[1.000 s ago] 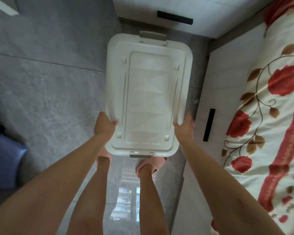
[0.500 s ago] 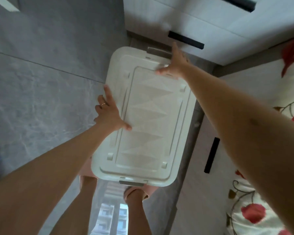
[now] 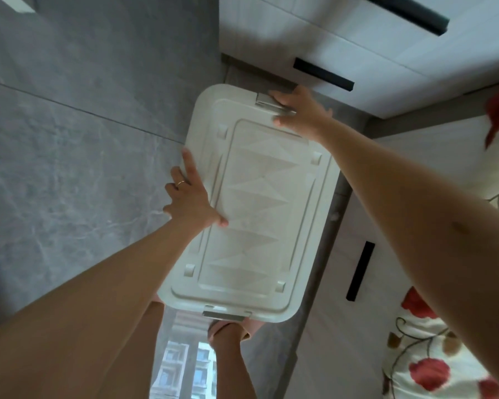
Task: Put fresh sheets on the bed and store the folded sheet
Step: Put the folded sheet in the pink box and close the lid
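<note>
A white storage box (image 3: 251, 203) with its lid (image 3: 260, 197) on sits on the grey tiled floor (image 3: 78, 133), between the person's feet and a white cabinet (image 3: 343, 36) with black bar handles, and just beside the pale bed frame (image 3: 340, 254) on its right. The lid is ridged with a raised panel of triangles, and a grey latch sits at each short end. The left hand (image 3: 192, 197) lies flat on the lid's left edge, fingers spread and extended, thumb resting on the raised panel, a ring (image 3: 181, 183) on one finger; this grip is open, pressing rather than grasping. The right hand (image 3: 303, 112) reaches across to the far end of the box, where its fingers curl over the far latch (image 3: 267, 101) and the thumb rests on the lid just below it, so the grip is closed on that latch. The near latch (image 3: 225, 314) at the bottom edge is untouched and lies flat against the box. Both bare forearms stretch out from the lower corners of the view. Below the box, the person's legs and a pink slipper (image 3: 231, 331) show, the slipper partly tucked under the box's near edge. The glossy floor there reflects a window. Along the right side lies bedding (image 3: 432, 367) in cream with red roses and brown leaves, on the bed. The folded sheet cannot be seen; whether it is inside the closed box cannot be told
</note>
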A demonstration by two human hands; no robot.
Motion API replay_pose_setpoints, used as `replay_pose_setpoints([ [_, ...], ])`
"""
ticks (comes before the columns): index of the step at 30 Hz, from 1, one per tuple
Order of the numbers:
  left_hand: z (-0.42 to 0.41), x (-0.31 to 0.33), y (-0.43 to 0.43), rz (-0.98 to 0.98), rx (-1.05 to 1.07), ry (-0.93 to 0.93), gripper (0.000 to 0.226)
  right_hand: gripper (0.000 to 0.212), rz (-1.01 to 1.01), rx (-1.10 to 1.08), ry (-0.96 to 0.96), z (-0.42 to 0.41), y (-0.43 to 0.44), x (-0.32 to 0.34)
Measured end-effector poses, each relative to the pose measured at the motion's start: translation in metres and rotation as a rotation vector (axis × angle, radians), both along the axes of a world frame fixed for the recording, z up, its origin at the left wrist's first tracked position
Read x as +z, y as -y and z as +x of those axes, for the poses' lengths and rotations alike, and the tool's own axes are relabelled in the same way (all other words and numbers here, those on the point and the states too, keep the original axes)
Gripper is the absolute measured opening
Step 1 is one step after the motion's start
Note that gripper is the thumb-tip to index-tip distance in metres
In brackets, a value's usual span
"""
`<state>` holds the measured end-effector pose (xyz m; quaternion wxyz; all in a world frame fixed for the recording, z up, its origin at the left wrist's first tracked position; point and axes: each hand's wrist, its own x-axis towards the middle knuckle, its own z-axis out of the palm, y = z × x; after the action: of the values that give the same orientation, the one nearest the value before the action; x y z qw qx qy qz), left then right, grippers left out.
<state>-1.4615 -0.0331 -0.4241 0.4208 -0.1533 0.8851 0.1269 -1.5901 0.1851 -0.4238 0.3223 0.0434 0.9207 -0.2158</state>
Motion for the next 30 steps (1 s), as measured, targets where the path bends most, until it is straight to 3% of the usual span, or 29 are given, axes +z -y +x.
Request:
replay_pose_setpoints([
  [3, 0.001, 0.0, 0.0, -0.003, -0.003, -0.004, 0.162, 0.058, 0.01, 0.026, 0.007, -0.006, 0.0, -0.009],
  [9, 0.0, 0.001, -0.001, 0.0, 0.009, -0.002, 0.16, 0.05, 0.043, -0.003, -0.153, 0.004, 0.008, -0.01],
  [13, 0.003, 0.003, 0.0, 0.013, 0.008, -0.006, 0.16, 0.045, 0.051, -0.125, -0.442, 0.051, 0.031, 0.001],
  [16, 0.008, 0.007, 0.001, 0.041, 0.024, -0.046, 0.157, 0.026, -0.119, -0.352, -0.545, 0.125, 0.063, 0.02],
  [18, 0.013, 0.008, 0.004, 0.072, 0.09, -0.055, 0.152, 0.013, -0.2, -0.42, -0.447, 0.185, 0.076, 0.034],
  [21, 0.035, 0.01, 0.007, 0.143, 0.243, -0.106, 0.137, 0.007, -0.097, -0.424, -0.262, 0.275, 0.08, 0.042],
  [24, 0.077, 0.015, 0.009, 0.142, 0.174, -0.196, 0.119, 0.001, 0.049, -1.048, -0.057, 0.354, 0.09, 0.046],
  [25, 0.083, 0.015, 0.012, 0.147, 0.146, -0.223, 0.116, 0.009, 0.084, -1.283, -0.028, 0.362, 0.094, 0.045],
  [27, 0.103, 0.016, 0.018, 0.156, 0.089, -0.219, 0.114, 0.024, -0.071, -1.656, 0.113, 0.378, 0.106, 0.052],
  [29, 0.121, 0.017, 0.026, 0.177, 0.022, -0.203, 0.113, 0.029, -0.385, -1.772, 0.315, 0.387, 0.123, 0.047],
  [30, 0.128, 0.017, 0.03, 0.185, -0.009, -0.203, 0.112, 0.044, -0.525, -1.805, 0.389, 0.392, 0.132, 0.04],
])
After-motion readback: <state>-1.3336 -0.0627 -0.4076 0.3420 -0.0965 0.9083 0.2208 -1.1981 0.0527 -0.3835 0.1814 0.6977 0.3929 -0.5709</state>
